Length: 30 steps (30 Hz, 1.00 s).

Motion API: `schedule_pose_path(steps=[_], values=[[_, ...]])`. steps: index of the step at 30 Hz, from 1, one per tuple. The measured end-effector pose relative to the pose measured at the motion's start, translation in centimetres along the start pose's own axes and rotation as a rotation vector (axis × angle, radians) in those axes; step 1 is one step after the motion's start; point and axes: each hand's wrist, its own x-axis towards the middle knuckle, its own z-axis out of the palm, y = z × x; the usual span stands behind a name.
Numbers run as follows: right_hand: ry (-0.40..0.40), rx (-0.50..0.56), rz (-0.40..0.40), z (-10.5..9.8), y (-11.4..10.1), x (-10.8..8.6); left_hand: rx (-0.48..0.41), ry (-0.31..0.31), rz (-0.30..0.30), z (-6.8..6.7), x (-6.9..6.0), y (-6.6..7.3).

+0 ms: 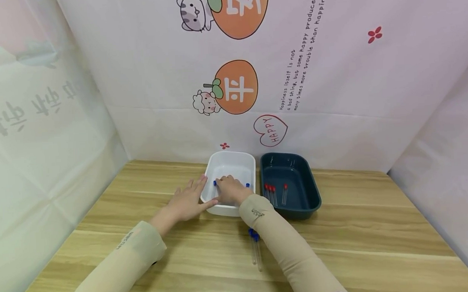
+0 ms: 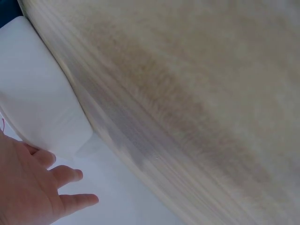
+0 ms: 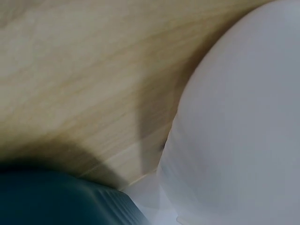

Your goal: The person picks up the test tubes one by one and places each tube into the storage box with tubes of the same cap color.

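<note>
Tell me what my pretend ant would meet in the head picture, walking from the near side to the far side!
Loose blue-capped tubes → white tray and dark blue tray, side by side → printed HAPPY heart.

Pretty much a makeshift curtained booth: light wood-grain tabletop (image 1: 357,232), white cartoon-printed cloth (image 1: 154,75) hanging behind it, plus pale cloth sheets (image 1: 37,165) left and right of it.
</note>
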Motion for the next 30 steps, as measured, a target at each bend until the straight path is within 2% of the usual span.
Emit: schedule_pose_path(steps=[11,18,30], values=[[-0.013,0.051,0.016,-1.8,0.7,-0.1,-0.003,0.003,-0.010,-0.2,0.0,-0.1],[0.004,0.092,-0.026,-3.2,1.3,-0.7,-0.008,0.001,-0.020,-0.1,0.2,-0.2],[0.053,0.184,-0.084,-4.1,2.8,-2.3,0.018,-0.009,-0.012,0.0,0.1,-0.1]])
